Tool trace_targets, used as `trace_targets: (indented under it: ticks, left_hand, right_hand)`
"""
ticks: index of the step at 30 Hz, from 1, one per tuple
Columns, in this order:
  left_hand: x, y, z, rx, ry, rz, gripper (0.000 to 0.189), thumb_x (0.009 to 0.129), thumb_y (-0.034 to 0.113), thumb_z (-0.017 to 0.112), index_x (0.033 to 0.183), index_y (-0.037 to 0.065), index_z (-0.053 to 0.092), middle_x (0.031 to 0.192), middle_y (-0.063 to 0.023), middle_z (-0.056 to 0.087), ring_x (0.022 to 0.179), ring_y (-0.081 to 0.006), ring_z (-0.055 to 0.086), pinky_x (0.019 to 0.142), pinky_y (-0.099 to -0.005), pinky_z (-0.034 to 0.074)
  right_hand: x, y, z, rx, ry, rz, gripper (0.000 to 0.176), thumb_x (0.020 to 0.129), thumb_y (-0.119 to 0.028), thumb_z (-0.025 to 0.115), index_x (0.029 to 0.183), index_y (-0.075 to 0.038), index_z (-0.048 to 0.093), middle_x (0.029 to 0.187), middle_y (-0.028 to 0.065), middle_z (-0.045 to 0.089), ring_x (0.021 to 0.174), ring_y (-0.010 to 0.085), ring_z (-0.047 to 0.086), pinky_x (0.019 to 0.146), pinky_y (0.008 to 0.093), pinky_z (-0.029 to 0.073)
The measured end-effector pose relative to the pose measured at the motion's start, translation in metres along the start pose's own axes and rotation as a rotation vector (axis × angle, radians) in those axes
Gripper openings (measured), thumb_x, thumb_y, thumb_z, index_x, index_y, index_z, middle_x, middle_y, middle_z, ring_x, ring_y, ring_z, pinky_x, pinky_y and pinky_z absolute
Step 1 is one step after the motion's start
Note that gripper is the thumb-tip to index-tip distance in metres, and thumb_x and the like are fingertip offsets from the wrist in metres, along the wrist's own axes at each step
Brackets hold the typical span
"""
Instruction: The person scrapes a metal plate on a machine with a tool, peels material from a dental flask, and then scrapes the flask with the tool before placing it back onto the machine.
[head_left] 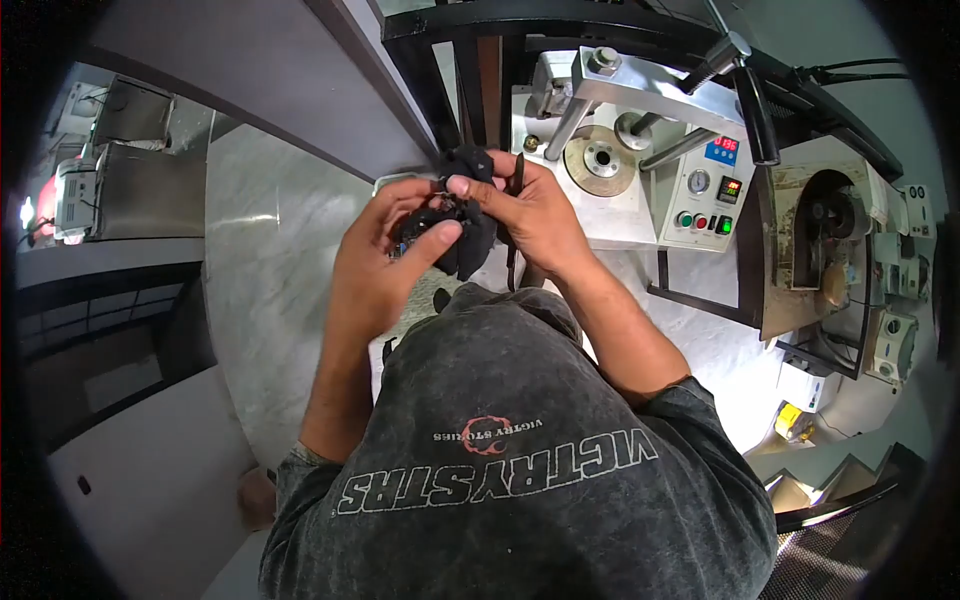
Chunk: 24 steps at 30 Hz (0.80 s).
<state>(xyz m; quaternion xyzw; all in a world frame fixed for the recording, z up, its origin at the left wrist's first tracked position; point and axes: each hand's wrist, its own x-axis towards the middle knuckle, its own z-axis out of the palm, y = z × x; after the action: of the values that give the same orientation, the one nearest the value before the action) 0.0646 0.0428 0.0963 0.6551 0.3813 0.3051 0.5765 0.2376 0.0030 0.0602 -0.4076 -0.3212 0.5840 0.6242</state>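
Close in front of my chest, both hands hold a black, soft-looking thing (478,240) with folded parts. Small shiny and coloured bits show in its middle; I cannot tell exactly what it is. My left hand (378,255) grips its left side, thumb bent over the front and fingers curled behind. From the right, my right hand (535,220) is closed on its upper part, with the thumb pressed near the centre. A narrow black strip (517,178) hangs down beside the right palm. The right fingers are partly hidden behind the black thing.
Ahead on the right stands a white bench machine (700,190) with a round metal plate (601,160), gauge, lit displays and buttons. Its black-handled lever (757,115) juts over it. A grey panel (270,75) slants across the upper left. A worn open-fronted machine (790,230) stands farther right.
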Motion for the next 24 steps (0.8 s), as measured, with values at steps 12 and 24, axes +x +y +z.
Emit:
trace_targets:
  ticks: [12,24]
  left_hand:
    - [0.003,0.004,0.003,-0.103,0.141,0.042,0.017,0.096,0.011,0.065,0.108,0.000,0.061,0.094,-0.0013,0.065,0.085,-0.0071,0.059,0.077,-0.0214,0.047]
    - [0.005,0.006,0.007,-0.223,0.032,0.114,0.024,0.091,0.001,0.059,0.115,0.004,0.055,0.112,-0.0070,0.061,0.103,-0.0140,0.056,0.095,-0.0280,0.042]
  right_hand:
    - [-0.020,-0.013,0.005,-0.428,0.128,-0.191,0.044,0.081,-0.025,0.083,0.104,0.003,0.058,0.080,-0.0003,0.056,0.077,0.0074,0.054,0.068,0.0229,0.047]
    - [-0.018,-0.026,-0.005,-0.036,-0.079,-0.012,0.021,0.099,-0.017,0.063,0.109,0.001,0.063,0.077,-0.0021,0.058,0.070,0.0059,0.053,0.067,0.0203,0.044]
